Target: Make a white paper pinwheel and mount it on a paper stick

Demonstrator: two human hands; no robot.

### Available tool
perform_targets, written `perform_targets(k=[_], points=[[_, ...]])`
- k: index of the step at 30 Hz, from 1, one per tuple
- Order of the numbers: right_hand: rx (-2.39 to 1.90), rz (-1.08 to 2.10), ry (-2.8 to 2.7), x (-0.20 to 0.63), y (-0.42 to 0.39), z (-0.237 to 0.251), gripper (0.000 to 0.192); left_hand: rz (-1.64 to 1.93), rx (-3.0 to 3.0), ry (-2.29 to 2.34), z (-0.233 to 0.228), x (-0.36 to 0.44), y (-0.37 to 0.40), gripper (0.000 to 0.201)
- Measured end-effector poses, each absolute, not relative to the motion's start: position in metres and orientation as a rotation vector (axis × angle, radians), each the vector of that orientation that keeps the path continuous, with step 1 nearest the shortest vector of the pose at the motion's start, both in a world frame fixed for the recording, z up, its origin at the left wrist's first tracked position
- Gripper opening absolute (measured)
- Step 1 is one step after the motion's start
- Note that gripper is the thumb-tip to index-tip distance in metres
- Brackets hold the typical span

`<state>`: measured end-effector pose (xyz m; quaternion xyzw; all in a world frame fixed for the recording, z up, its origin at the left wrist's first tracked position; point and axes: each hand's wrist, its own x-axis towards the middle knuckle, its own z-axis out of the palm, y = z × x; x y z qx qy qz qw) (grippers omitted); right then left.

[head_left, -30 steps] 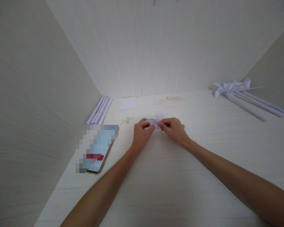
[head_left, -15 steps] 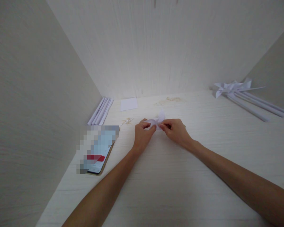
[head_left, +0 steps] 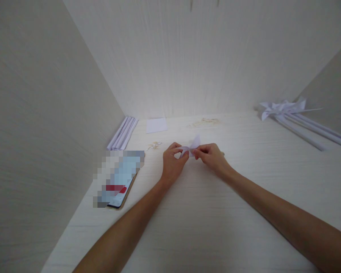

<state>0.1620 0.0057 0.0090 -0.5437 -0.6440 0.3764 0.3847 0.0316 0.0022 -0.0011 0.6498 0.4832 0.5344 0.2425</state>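
A white paper pinwheel [head_left: 195,141] with curved blades is between my two hands, just above the table. My left hand [head_left: 174,161] pinches its left side between thumb and fingers. At its middle, my right hand [head_left: 211,157] has thumb and fingertips closed on the paper. One blade stands up beyond the fingertips; the pinwheel's centre is partly hidden by my fingers. The tip of a small pale object [head_left: 222,154] shows beside my right hand, too little of it visible to name.
Rolled paper sticks [head_left: 122,133] lie at the left wall, near a white paper square [head_left: 157,125]. A phone [head_left: 122,182], partly blurred out, rests at left. Small bits [head_left: 154,145] lie nearby. Finished paper pinwheels [head_left: 284,108] on paper sticks [head_left: 304,132] lie at the right back.
The view has shifted slightly. Both hands keep hold of the pinwheel, and its paper looks drawn closer together at the middle, between my fingertips.
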Motion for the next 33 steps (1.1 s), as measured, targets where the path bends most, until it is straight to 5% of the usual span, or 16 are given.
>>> perform_targets(k=[5,10,12,18,20,28,33], points=[[-1.358,0.355,-1.911,0.162,-0.002,0.012,0.024,1.438,1.78,1.309,-0.001,0.031,0.002,0.014],[-1.46,1.065,-1.589,0.156,0.005,0.015,0.025,1.462,1.791,1.307,0.0,0.031,0.001,0.014],[-1.457,1.115,-1.57,0.155,0.006,0.015,0.026,1.457,1.793,1.304,0.0,0.031,0.001,0.014],[-1.408,0.1,-2.089,0.162,-0.007,0.014,0.021,1.452,1.761,1.296,-0.001,0.031,0.002,0.013],[-1.43,0.006,-2.124,0.162,-0.008,0.014,0.022,1.46,1.777,1.292,-0.001,0.032,0.002,0.013],[-1.337,1.235,-1.438,0.155,0.003,0.012,0.03,1.543,1.786,1.332,0.0,0.031,0.002,0.015],[-1.219,1.375,-1.34,0.158,0.005,0.006,0.034,1.527,1.772,1.388,-0.001,0.031,0.002,0.015]])
